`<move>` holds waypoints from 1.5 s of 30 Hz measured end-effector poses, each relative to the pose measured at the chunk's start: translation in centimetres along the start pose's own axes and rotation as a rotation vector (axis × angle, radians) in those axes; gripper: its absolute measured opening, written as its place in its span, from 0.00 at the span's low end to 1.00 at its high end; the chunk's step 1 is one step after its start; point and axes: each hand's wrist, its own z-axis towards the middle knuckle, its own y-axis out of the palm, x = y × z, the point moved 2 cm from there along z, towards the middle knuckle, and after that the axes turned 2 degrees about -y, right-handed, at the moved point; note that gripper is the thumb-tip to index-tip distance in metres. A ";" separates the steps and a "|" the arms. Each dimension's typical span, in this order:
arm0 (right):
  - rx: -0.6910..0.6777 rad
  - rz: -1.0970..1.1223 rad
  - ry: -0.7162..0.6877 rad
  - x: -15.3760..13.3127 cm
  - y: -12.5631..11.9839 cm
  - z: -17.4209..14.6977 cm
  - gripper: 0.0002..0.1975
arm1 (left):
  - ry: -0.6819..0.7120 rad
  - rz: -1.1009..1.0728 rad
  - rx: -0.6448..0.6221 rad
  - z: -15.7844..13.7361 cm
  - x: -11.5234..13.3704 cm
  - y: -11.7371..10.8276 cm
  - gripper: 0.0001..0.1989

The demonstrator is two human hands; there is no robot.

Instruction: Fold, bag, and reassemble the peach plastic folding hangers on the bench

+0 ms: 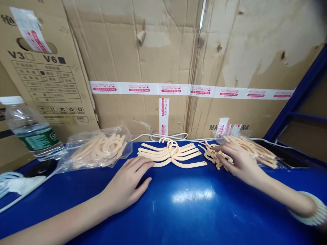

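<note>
Several beige plastic clothes hangers [187, 165] lie overlapped in a row on the blue table, their curved arms spread left and right and their hooks [174, 147] toward the back. My left hand [131, 178] rests with fingers stretched out and thumb apart, its fingertips at the left arm end of the nearest hanger. Over on the right, my right hand [240, 163] reaches down onto a loose pile of small beige curved pieces [211, 154]. Its thumb and fingers are apart above the pile, and no piece is visibly gripped. The hand covers part of the pile.
A clear plastic bag of beige pieces [99, 151] lies left, another bag [251, 149] right, beside a dark flat device [288, 158]. A water bottle [33, 131] and white cable [28, 195] are at far left. Cardboard [143, 61] stands behind the blue table [178, 221].
</note>
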 end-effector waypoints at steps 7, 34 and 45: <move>0.051 0.002 0.051 2.8 -0.5 -1.4 0.11 | -0.019 -0.024 -0.032 0.0 -0.5 0.6 0.21; -0.056 -0.125 0.033 -0.6 2.0 -2.2 0.10 | -0.034 -0.072 -0.076 -0.1 -0.4 0.8 0.20; 0.280 0.444 0.546 -1.5 -0.1 -1.5 0.16 | -0.058 -0.199 -0.076 0.1 -0.4 1.1 0.18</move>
